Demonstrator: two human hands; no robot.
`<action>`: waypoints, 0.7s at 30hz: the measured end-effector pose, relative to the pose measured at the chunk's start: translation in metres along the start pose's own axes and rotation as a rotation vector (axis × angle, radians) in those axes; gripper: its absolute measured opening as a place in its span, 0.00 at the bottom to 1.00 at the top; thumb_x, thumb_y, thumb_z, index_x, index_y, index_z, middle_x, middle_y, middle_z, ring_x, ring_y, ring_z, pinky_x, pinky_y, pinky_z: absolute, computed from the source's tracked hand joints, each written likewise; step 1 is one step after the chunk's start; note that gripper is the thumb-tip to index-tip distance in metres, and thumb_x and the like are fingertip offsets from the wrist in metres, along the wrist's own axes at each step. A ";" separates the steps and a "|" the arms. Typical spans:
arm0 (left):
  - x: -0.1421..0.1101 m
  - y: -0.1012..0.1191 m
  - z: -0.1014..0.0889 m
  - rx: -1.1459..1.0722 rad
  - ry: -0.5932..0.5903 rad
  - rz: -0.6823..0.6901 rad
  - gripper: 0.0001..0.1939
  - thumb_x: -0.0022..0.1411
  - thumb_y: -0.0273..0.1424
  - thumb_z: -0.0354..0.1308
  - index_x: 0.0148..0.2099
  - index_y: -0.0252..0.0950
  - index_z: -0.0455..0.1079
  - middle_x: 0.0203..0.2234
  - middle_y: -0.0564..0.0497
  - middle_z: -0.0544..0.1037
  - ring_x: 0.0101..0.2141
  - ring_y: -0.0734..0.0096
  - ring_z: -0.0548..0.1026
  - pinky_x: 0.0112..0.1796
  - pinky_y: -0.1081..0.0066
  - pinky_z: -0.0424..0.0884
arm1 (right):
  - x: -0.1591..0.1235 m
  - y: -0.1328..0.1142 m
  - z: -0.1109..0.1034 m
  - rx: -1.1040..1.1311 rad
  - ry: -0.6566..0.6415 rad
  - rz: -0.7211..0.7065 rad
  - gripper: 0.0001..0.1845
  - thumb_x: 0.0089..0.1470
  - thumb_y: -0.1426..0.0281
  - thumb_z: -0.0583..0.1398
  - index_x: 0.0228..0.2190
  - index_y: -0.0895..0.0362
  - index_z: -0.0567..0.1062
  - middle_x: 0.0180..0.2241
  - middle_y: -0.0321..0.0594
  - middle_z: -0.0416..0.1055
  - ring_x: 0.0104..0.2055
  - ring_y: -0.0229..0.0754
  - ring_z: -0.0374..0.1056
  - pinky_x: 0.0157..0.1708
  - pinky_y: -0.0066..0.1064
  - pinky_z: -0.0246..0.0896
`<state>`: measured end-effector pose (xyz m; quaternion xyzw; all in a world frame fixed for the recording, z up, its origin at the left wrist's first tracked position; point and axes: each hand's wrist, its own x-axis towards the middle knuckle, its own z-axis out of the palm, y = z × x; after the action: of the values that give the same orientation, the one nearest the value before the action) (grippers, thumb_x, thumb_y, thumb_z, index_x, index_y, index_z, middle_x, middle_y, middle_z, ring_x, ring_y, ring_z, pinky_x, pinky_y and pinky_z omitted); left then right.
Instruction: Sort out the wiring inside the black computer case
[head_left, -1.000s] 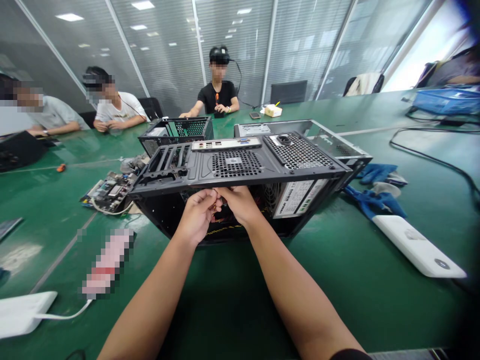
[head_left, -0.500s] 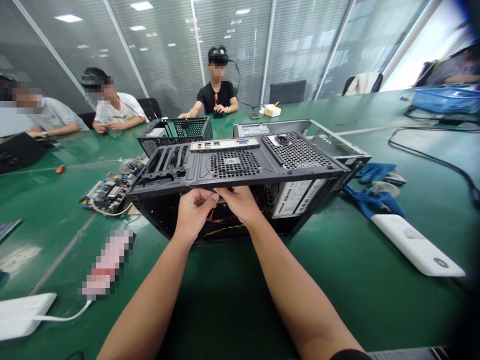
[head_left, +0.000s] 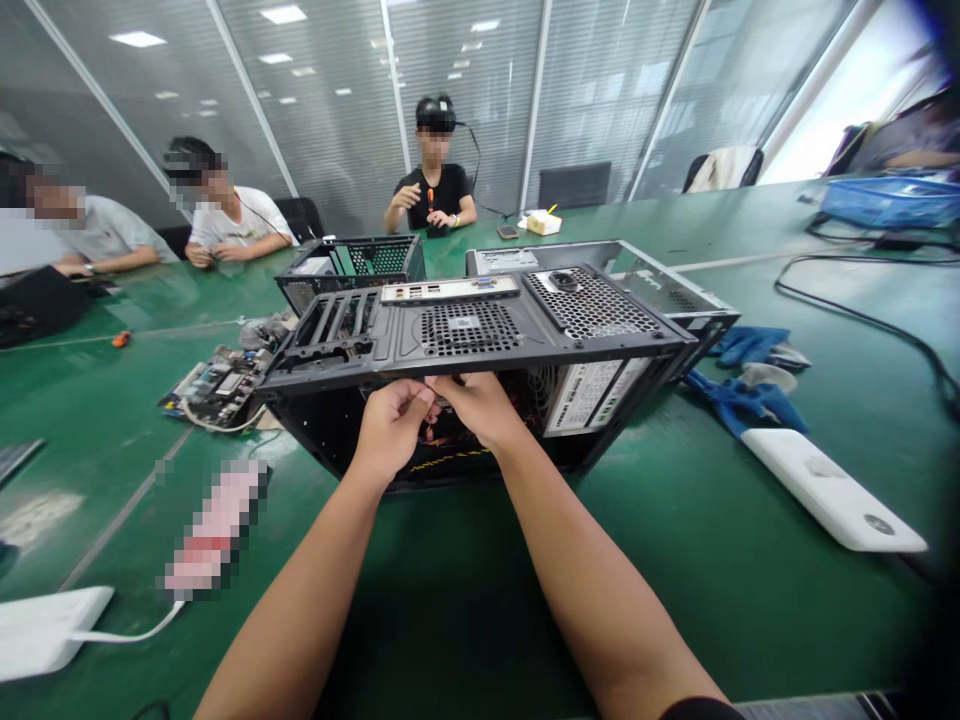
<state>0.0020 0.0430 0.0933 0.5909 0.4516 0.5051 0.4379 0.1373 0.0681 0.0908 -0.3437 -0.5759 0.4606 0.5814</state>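
Note:
A black computer case (head_left: 480,330) lies on its side on the green table (head_left: 465,600), its open side facing me. Both my hands reach into the opening just under the case's upper edge. My left hand (head_left: 391,422) is curled with its fingers pinched together. My right hand (head_left: 480,405) is closed beside it, fingertips meeting the left hand's. They work on something small among the red and yellow wires (head_left: 442,445) inside; I cannot make out what. A power supply (head_left: 592,392) with a white label sits in the case to the right.
A loose motherboard (head_left: 221,380) lies left of the case, another open metal case (head_left: 645,280) behind it. Blue gloves (head_left: 739,395) and a white flat device (head_left: 832,490) lie at right, a white device with cable (head_left: 45,630) at left. Three people sit across the table.
My left hand's fingers have curled back into a pinch against the right hand after briefly touching the case edge. The person in black opposite has raised a hand.

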 end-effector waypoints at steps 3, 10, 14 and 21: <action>0.000 0.000 0.003 -0.139 -0.028 -0.069 0.15 0.55 0.41 0.66 0.30 0.33 0.72 0.21 0.51 0.74 0.22 0.74 0.70 0.22 0.75 0.68 | -0.001 0.001 0.002 0.089 -0.015 0.062 0.10 0.49 0.64 0.61 0.22 0.54 0.66 0.21 0.31 0.62 0.24 0.36 0.59 0.26 0.29 0.56; 0.001 0.002 0.000 -0.294 -0.105 -0.163 0.18 0.50 0.43 0.70 0.30 0.33 0.71 0.22 0.51 0.74 0.22 0.75 0.71 0.22 0.76 0.66 | -0.004 -0.002 0.005 0.172 -0.003 0.105 0.13 0.47 0.62 0.63 0.21 0.54 0.67 0.21 0.31 0.62 0.25 0.36 0.59 0.26 0.30 0.57; 0.001 0.005 -0.003 -0.115 -0.064 -0.060 0.14 0.53 0.39 0.68 0.31 0.32 0.74 0.22 0.51 0.76 0.23 0.75 0.71 0.26 0.75 0.68 | -0.003 -0.004 0.006 0.159 0.068 0.084 0.09 0.45 0.65 0.63 0.23 0.54 0.68 0.24 0.32 0.65 0.28 0.38 0.62 0.29 0.31 0.58; 0.001 0.007 -0.007 0.048 -0.076 0.001 0.11 0.55 0.36 0.66 0.29 0.33 0.74 0.21 0.51 0.77 0.24 0.73 0.73 0.28 0.73 0.68 | -0.002 -0.005 0.003 0.046 0.018 0.018 0.07 0.47 0.67 0.61 0.22 0.54 0.68 0.23 0.32 0.63 0.28 0.38 0.60 0.30 0.32 0.55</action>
<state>-0.0039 0.0432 0.1010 0.6203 0.4461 0.4716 0.4402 0.1348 0.0643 0.0946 -0.3395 -0.5566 0.4759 0.5902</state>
